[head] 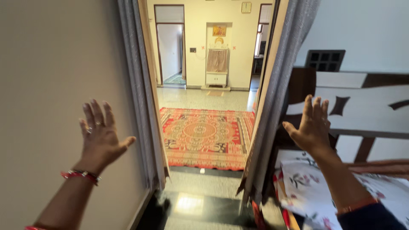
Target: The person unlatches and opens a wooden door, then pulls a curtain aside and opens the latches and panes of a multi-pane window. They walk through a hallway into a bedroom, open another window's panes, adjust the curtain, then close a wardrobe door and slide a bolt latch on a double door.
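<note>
Both hands are raised empty, fingers spread: the left hand (100, 134) before the beige wall (47, 93), the right hand (312, 125) near the grey curtain (277, 98), possibly apart from it. A patterned rug (204, 136) is seen beyond the doorway.

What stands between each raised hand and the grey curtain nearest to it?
Nothing visible. The left hand is open in front of the beige wall, with clear air to the left curtain. The right hand is open beside the right curtain, apart from it, with nothing between them.
</note>
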### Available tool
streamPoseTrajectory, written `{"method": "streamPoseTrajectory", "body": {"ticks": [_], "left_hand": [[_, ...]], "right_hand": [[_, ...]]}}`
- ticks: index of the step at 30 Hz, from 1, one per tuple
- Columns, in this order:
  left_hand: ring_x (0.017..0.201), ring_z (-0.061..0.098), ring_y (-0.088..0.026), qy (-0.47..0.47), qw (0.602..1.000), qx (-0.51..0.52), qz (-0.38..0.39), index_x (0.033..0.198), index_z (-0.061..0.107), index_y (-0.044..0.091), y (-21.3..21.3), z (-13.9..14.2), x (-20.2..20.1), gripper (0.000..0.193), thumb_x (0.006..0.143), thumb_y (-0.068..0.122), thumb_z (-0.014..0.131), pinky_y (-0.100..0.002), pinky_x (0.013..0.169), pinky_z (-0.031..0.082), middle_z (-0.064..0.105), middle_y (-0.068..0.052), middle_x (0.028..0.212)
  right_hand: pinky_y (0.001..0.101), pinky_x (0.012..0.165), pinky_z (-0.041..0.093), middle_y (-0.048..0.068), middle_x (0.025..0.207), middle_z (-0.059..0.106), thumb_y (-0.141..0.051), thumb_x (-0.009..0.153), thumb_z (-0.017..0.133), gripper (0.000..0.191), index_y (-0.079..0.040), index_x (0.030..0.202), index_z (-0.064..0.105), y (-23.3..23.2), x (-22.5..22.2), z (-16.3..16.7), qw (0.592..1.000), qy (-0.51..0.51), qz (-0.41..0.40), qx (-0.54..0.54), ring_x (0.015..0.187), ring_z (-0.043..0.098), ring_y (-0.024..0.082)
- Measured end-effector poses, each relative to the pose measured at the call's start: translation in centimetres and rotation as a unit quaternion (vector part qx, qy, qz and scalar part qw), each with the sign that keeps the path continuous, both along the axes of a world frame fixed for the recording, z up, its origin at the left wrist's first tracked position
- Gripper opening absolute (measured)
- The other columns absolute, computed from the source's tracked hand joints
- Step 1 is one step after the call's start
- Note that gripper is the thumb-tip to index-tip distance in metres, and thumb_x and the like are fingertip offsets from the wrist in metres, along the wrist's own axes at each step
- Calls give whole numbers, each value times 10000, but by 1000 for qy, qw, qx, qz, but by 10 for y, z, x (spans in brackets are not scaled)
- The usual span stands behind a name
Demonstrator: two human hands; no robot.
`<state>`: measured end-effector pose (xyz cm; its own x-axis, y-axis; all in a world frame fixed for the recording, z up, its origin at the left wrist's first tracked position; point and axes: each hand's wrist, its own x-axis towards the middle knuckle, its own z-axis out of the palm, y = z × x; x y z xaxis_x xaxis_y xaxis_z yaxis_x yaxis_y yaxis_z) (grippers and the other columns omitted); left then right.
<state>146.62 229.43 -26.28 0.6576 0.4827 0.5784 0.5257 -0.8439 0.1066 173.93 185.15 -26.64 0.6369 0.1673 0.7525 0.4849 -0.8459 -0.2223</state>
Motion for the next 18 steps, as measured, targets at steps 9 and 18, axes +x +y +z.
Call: {"method": "streamPoseTrajectory", "body": {"ticks": [9, 18], "left_hand": [[1440, -425, -305, 88, 994, -39, -59, 1568, -262, 57, 58, -43, 265, 1386, 799, 646, 729, -535, 1245, -129, -429, -193, 1582], [1505, -349, -312, 28, 995, -51, -85, 1588, -229, 91, 91, -49, 534, 1358, 802, 599, 755, -543, 1255, -92, -351, -160, 1641]], "right_hand": [[635, 1183, 196, 306, 1692, -19, -552, 754, 747, 1057, -64, 1590, 322, 61, 225, -56, 997, -8, -36, -69, 1581, -85, 447], [530, 1297, 159, 328, 1712, 105, -528, 762, 754, 888, -42, 1469, 526, 163, 484, -48, 986, -132, 48, -91, 1619, -5, 448]]}}
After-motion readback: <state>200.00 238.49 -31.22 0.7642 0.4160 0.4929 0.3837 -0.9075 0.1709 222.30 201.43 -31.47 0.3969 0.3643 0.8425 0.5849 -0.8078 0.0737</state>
